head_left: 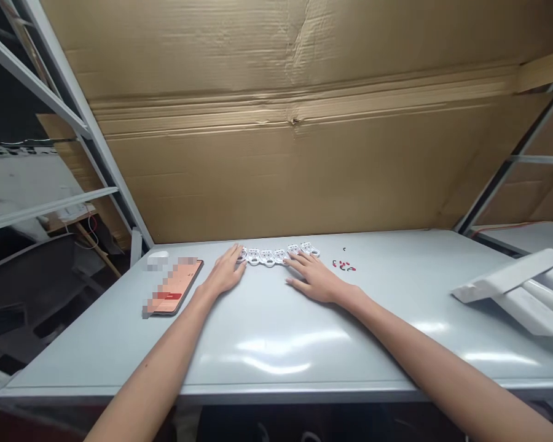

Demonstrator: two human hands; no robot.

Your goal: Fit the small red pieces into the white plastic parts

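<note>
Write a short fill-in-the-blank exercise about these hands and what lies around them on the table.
The left hand touches the ____ end of a row of white plastic parts.
Small red pieces lie to the ____ of the right hand.
A smartphone with a pixelated screen lies on the pale ____ table top.
A sheet of brown corrugated ____ stands behind the table.

Missing words: left; right; grey; cardboard.

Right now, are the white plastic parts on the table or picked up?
On the table: the row of white plastic parts lies on the grey tabletop; the left hand and right hand rest at its ends, not lifting it.
</note>
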